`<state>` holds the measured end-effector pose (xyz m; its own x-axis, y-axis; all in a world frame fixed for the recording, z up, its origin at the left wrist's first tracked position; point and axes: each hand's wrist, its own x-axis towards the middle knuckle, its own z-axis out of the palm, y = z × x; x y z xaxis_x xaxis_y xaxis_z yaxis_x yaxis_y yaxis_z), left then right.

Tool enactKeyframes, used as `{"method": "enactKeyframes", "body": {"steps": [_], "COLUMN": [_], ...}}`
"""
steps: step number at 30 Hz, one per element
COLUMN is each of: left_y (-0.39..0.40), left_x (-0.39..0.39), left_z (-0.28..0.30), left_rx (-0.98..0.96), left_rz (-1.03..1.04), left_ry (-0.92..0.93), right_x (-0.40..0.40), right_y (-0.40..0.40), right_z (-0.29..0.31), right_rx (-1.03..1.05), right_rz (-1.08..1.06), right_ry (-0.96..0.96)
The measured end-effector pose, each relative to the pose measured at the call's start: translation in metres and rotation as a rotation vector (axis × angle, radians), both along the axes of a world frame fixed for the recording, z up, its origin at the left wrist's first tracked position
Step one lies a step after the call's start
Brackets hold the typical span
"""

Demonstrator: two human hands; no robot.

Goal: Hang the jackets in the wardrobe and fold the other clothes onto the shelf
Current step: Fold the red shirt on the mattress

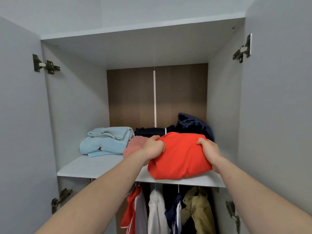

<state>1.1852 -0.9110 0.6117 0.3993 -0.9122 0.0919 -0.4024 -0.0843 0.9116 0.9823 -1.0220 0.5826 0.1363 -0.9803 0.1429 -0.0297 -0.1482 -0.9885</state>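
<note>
On the shelf (101, 166), hands grip red bundle (180, 157) lying crosswise

Two bare forearms are being shown, uncovered from the lower edge of the view up to the wrists. No sleeves are being worn there. The left hand (154, 147) and right hand (210, 150) are being left ungloved, without rings.

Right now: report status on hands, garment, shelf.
Left hand and right hand grip red garment. Garment on shelf front edge. Pink garment touching left.
</note>
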Motion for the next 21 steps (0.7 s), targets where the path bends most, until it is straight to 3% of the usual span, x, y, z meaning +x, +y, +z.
{"method": "enactKeyframes", "body": {"steps": [12, 17, 19, 21], "left_y": [-0.106, -0.113, -0.114, -0.11], "left_x": [-0.004, 0.005, 0.011, 0.02], "left_z": [0.025, -0.006, -0.02, -0.031], "left_rx": [-0.142, 0.185, 0.17, 0.037], "left_rz": [-0.104, -0.142, -0.161, -0.138], "left_ry": [0.027, -0.366, -0.491, -0.633], "right_x": [-0.014, -0.003, 0.003, 0.01], "right_y": [-0.066, -0.068, -0.057, -0.046], "right_z": [0.02, -0.007, -0.018, -0.03], "right_rx": [-0.183, -0.106, -0.203, -0.451], "right_rz": [-0.371, -0.41, -0.429, -0.473], "right_ry": [0.159, 0.537, 0.676, 0.804]}}
